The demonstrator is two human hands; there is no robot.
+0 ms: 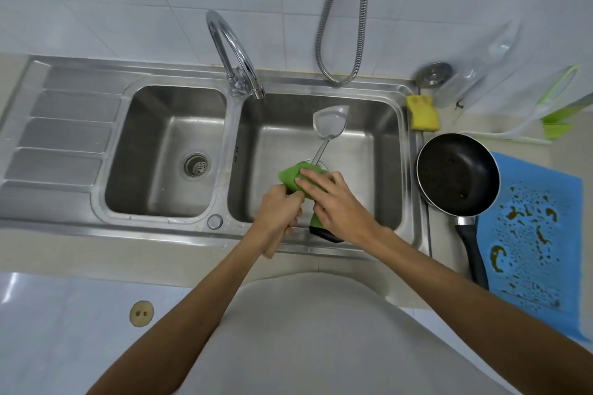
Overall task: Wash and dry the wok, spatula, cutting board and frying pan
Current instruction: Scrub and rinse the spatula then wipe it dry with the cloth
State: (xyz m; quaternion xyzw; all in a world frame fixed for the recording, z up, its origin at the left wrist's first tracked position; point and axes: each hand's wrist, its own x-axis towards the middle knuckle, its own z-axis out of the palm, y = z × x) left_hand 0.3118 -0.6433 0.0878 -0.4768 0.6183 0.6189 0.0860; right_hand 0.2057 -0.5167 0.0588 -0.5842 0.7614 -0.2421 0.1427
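- Over the right-hand basin of the steel sink [409, 170], at the centre of the frame, a spatula [330, 121] is held slanting, with its metal blade up and away from the person and its wooden handle pointing down toward the near rim.
- The left hand [278, 206] grips the wooden handle with its fingers curled tight round it (only the butt of the handle shows below the palm).
- The right hand [335, 200] holds a green cloth [290, 176] that is wrapped round the thin metal shaft just above the left hand. Its fingers [313, 175] lie over the cloth and bend round it, so the shaft comes out of the cloth just past the fingertips.
- A dark-edged corner of the cloth hangs below the right palm, near the front wall of the basin.
- The two hands touch, left below right along the tool.
- To the right of the sink a black frying pan [457, 174] sits on the counter with its handle toward the lower right, partly on a blue mat [542, 234] that is beaded with water and brown drops.
- A yellow sponge [422, 113] rests on the sink's rim, above the pan.
- A curved tap [229, 51] stands between the two basins, upper centre.
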